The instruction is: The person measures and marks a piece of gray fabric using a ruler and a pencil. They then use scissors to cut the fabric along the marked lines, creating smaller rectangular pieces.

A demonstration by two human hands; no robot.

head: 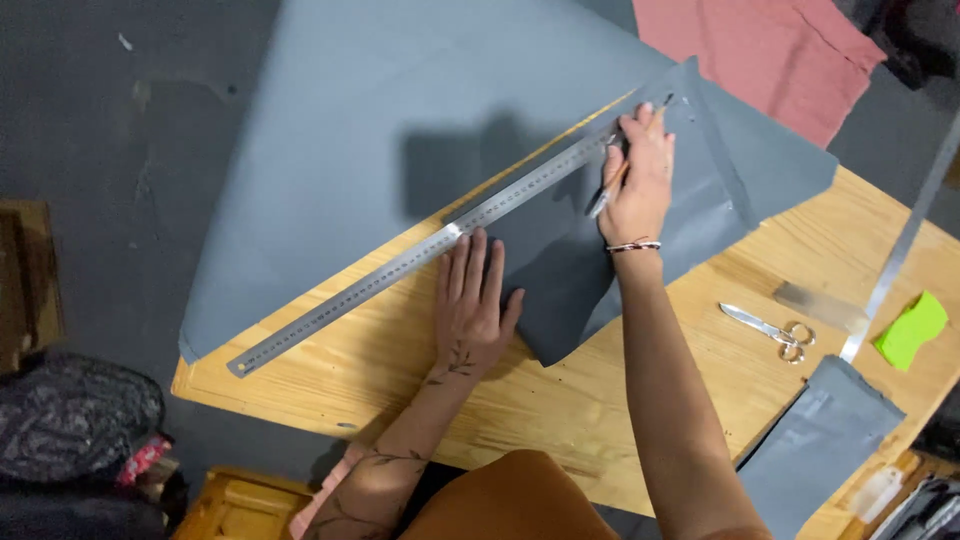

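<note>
Marking a line along a straightedge. The left hand (470, 305) lies flat, fingers spread, holding nothing; its fingertips press the near edge of the long steel ruler (430, 245), which runs aslant over the grey fabric (400, 110) on the wooden desk (560, 400). The right hand (640, 175) has its grip closed on a pen (615, 182), whose tip meets the fabric just beside the ruler's far end. For a clean line, judged from this pose: keep steady downward pressure on the ruler, hold the pen tip tight against its edge, and keep the fabric smooth beneath. Scissors (770, 330), a green sponge (912, 330) and a folded grey piece (820, 440) lie well apart at the right.
</note>
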